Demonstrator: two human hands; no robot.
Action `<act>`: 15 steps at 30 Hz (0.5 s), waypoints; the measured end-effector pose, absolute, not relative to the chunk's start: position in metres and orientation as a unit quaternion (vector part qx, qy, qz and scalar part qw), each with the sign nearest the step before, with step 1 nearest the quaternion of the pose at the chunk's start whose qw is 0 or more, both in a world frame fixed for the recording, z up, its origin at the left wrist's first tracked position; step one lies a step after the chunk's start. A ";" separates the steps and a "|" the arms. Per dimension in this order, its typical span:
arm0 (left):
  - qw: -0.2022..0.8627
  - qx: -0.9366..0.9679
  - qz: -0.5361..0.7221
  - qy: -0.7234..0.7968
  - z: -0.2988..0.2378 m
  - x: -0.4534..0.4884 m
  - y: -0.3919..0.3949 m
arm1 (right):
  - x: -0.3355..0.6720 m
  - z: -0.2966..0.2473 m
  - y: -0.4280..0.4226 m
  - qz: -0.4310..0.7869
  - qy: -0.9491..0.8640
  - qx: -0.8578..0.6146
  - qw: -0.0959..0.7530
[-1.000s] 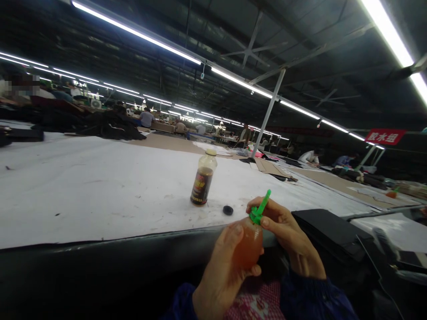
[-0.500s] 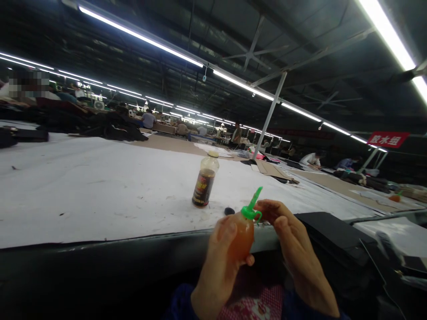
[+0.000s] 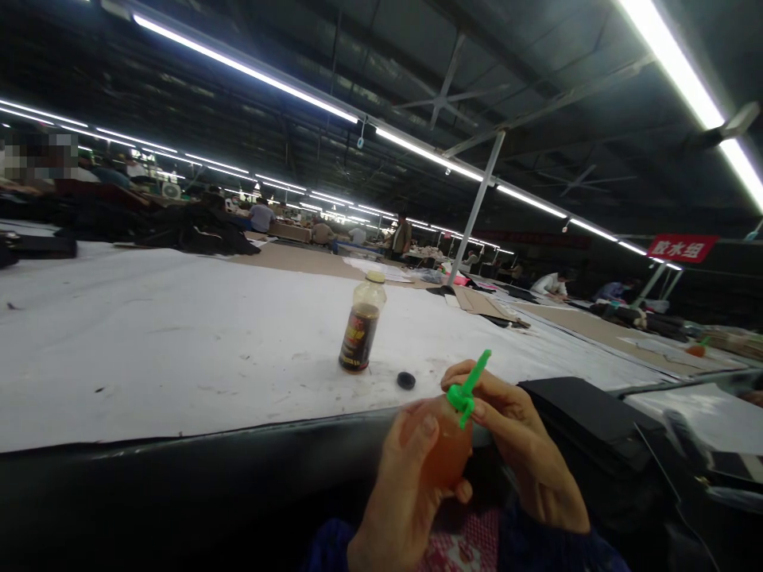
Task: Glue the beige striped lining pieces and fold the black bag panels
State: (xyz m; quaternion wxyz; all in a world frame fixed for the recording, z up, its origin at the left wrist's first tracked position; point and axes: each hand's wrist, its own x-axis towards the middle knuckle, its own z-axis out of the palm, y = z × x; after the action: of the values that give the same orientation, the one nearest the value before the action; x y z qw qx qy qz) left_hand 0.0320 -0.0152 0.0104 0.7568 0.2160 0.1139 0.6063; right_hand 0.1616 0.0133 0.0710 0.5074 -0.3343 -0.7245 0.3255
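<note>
My left hand point(image 3: 400, 492) is wrapped round the body of a small orange squeeze bottle point(image 3: 446, 449), held upright below the table's front edge. The bottle carries a green nozzle cap point(image 3: 466, 387) that leans to the right. My right hand point(image 3: 517, 445) pinches the base of that green cap with thumb and fingers. On the white table top point(image 3: 149, 334) beyond stand a brown-labelled plastic bottle point(image 3: 361, 322) with a pale lid and, beside it, a small black cap point(image 3: 406, 380).
A black stack of material point(image 3: 587, 409) lies to the right of my hands. Dark heaps of fabric point(image 3: 196, 230) sit at the table's far left. Other people work at distant tables. A slanted metal pole point(image 3: 474, 210) rises behind the bottle.
The squeeze bottle dropped slightly and tilted right again. My right hand moved back onto the green cap, fingers closing round its base. The view shifted a little.
</note>
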 end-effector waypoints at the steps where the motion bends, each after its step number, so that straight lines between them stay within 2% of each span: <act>1: 0.694 0.225 0.669 0.144 0.011 0.036 -0.016 | 0.155 0.067 0.012 0.300 -0.710 -0.356 0.529; 4: 0.521 0.229 0.792 0.222 0.010 0.045 -0.017 | 0.137 0.051 0.009 0.177 -0.651 -0.434 0.597; 6: 0.482 0.235 0.809 0.241 0.010 0.043 -0.016 | 0.132 0.044 0.009 0.129 -0.640 -0.444 0.614; 8: 0.527 0.259 0.779 0.218 0.010 0.035 -0.014 | 0.136 0.043 0.009 0.177 -0.668 -0.392 0.608; 12: 0.730 0.291 0.611 0.094 0.007 0.018 -0.009 | 0.162 0.054 0.010 0.350 -0.723 -0.272 0.529; 15: 0.835 0.280 0.471 0.046 0.001 0.019 -0.003 | 0.181 0.063 0.010 0.372 -0.766 -0.250 0.461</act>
State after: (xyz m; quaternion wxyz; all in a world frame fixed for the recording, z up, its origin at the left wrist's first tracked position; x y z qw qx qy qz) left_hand 0.0190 -0.0027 0.0011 0.8352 0.2805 0.0458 0.4707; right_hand 0.1812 0.0101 0.0631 0.4609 -0.2504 -0.7656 0.3724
